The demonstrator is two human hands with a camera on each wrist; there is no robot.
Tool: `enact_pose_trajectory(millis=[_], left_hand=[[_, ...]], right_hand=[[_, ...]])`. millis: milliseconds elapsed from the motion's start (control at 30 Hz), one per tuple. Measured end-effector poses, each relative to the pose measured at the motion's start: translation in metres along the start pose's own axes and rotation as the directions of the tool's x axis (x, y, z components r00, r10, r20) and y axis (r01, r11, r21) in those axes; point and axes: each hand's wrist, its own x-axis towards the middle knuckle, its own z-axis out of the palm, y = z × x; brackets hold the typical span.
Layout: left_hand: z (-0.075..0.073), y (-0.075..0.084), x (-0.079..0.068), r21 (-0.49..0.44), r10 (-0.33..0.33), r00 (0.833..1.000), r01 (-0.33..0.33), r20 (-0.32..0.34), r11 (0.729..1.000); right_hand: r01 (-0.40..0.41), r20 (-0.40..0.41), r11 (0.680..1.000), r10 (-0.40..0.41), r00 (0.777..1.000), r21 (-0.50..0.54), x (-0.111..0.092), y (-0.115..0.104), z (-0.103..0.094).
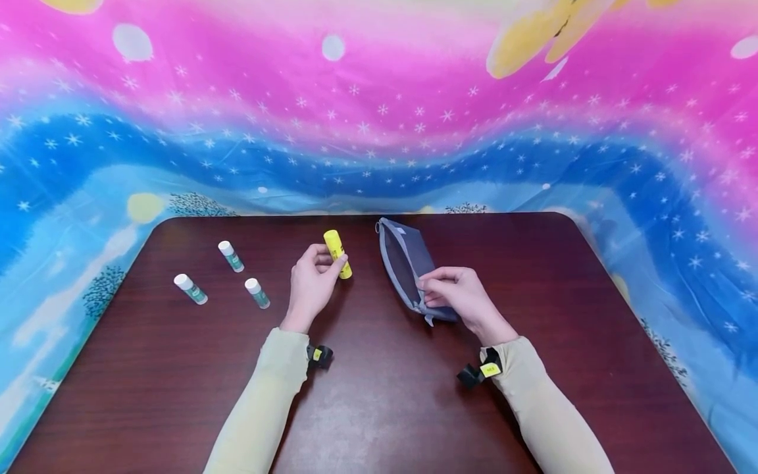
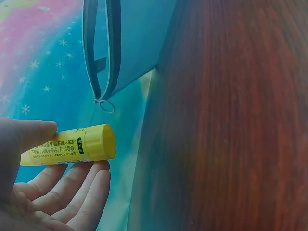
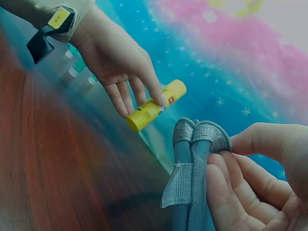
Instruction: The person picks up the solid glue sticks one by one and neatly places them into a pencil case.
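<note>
My left hand (image 1: 312,283) pinches a yellow glue stick (image 1: 337,253) between thumb and fingers, held up off the table. In the left wrist view, printed text shows on the side of the glue stick (image 2: 72,145). To its right, a grey zippered pouch (image 1: 429,257) gapes along its top. My right hand (image 1: 458,293) pinches the pouch's edge near the end closest to me. Seen from the right wrist, thumb and fingers grip the pouch (image 3: 192,163) beside its zipper end and small fabric tab. What lies inside the pouch cannot be made out.
Three white-capped glue sticks with green labels stand on the left of the dark wooden table (image 1: 367,408): one at the back (image 1: 231,257), one at the far left (image 1: 191,289), one nearer my left hand (image 1: 257,293). A colourful printed curtain (image 1: 367,105) hangs behind the table.
</note>
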Motion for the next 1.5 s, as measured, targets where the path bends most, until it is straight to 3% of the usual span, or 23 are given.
enact_pose_trajectory(millis=[333,767,1200,1500], left_hand=[[0.001,0.011,-0.002,-0.055,-0.012,0.999,0.014,0.039,0.998],[0.007,0.022,-0.008,-0.196,-0.052,0.992,0.074,0.117,0.978],[0.013,0.019,-0.011,-0.173,-0.079,0.987,0.103,0.143,0.98],[0.018,0.02,-0.005,-0.173,-0.075,0.984,0.104,0.164,0.979]], right_hand=[[-0.002,0.051,1.0,0.0,0.999,0.029,-0.001,0.002,0.008],[-0.006,0.074,0.998,0.001,0.997,0.064,-0.002,0.009,0.019],[-0.012,0.089,0.997,0.005,0.996,0.078,-0.002,0.011,0.022],[-0.018,0.085,0.997,0.011,0.996,0.076,-0.002,0.012,0.023]])
